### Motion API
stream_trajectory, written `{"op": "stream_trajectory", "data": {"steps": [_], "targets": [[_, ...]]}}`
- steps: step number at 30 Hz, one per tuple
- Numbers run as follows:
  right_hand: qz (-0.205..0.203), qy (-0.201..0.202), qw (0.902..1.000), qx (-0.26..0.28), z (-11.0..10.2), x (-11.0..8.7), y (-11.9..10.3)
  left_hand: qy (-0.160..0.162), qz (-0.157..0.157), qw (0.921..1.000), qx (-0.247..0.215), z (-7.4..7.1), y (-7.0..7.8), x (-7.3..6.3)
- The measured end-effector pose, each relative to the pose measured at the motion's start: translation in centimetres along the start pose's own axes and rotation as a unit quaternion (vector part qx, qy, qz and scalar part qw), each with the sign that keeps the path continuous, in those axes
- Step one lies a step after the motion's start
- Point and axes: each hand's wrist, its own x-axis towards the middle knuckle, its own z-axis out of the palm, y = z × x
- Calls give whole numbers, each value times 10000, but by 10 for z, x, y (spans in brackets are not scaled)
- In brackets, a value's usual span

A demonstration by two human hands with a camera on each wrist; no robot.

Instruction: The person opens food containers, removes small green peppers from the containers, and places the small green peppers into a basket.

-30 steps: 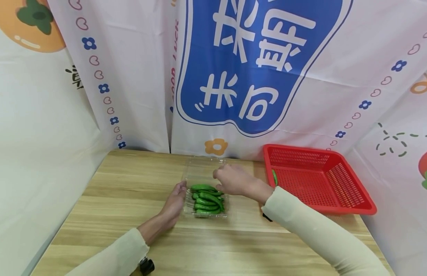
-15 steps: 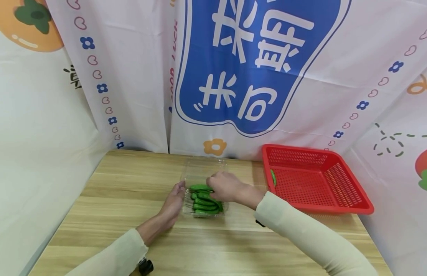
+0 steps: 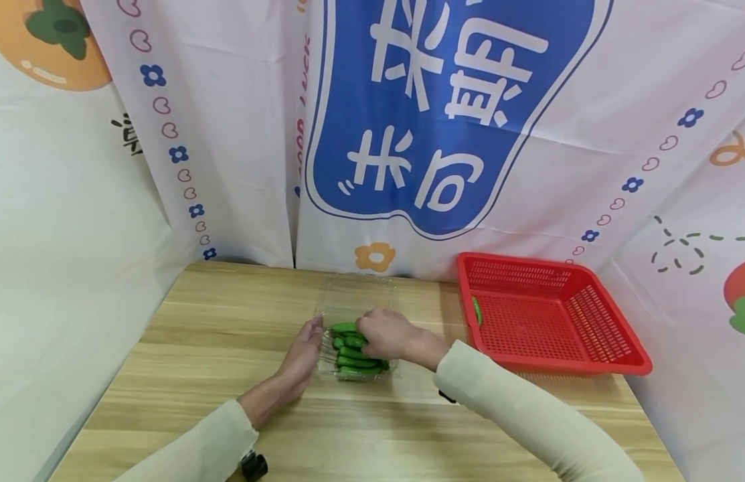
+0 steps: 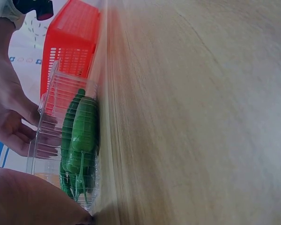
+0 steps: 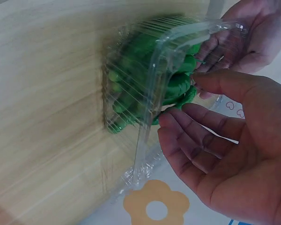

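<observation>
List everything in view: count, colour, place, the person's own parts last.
Table: one, light wood, foreground
Box: one, clear, mid-table, lid open
Peppers: several, exact count hidden, green, in the box
Basket: one, red, table's right end
Loose pepper: one, green, at the basket's left, inside
Backdrop: count unclear, white with prints, behind and beside the table
Sleeves: two, cream, lower left and lower right
Wrist cameras: two, black, beside the sleeves
Left grip: one, bare, at the box's left side
Right grip: one, bare, at the peppers

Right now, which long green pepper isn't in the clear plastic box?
The long green pepper inside the red plastic basket, by its left wall; the other peppers in view lie in the clear box.
</observation>
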Motion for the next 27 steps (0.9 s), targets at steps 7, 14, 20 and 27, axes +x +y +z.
{"op": "stream_trajectory", "data": {"steps": [7,14,20,27], "targets": [[26,-34,9999,-115,8,4,0,2,-32,10000,3,0,-1,0],[106,11,9997,-216,14,7,-1,1,-69,10000,24,0,-1,-1],[141,102,9994,-294,18,9,-2,-53,-49,10000,35,-1,-1,-2],[170,181,9994,-239,25,14,-1,-57,-68,10000,35,-1,-1,-2]]}}
